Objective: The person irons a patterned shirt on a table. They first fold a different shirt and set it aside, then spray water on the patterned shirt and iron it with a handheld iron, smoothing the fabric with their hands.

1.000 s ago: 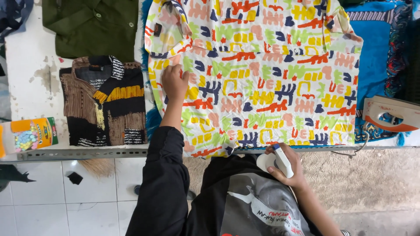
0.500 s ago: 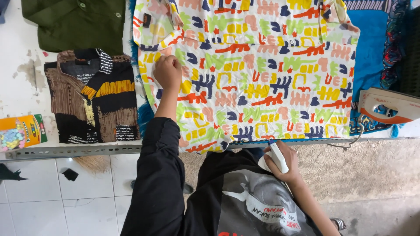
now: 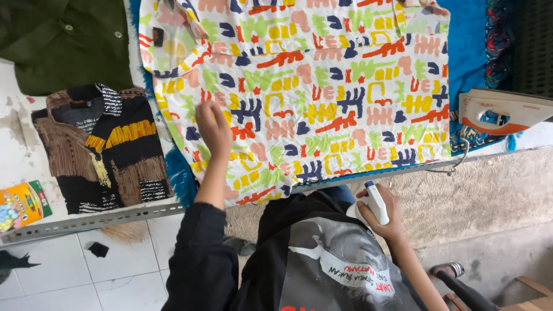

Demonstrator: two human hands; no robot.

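Change: since the earlier view, both hands have kept their places; the left hand rests on the same near-left part of the shirt, and the right hand has stayed low with its bottle, below the table edge.

Right hand: nearest to the viewer, held close to the body, fingers closed around a small white spray bottle with a dark tip. It is off the table, well apart from the shirt.

Left hand: arm in a dark sleeve reaches forward; the palm lies flat and open on the cloth, fingers spread, gripping nothing.

Patterned shirt: white with bright orange, yellow, green, pink and navy shapes, spread flat directly under the left hand, which touches its near-left area. The cloth stretches away from the hand to the right and far side.

Blue cloth: lies beneath the shirt, showing past its right edge.

Table: metal front edge runs just before the shirt's hem.

Striped shirt: brown, black and yellow, folded, left of the hand.

Colourful box: at the near-left table edge.

Iron: white and orange, lying at the right.

Green shirt: dark, at the far left.
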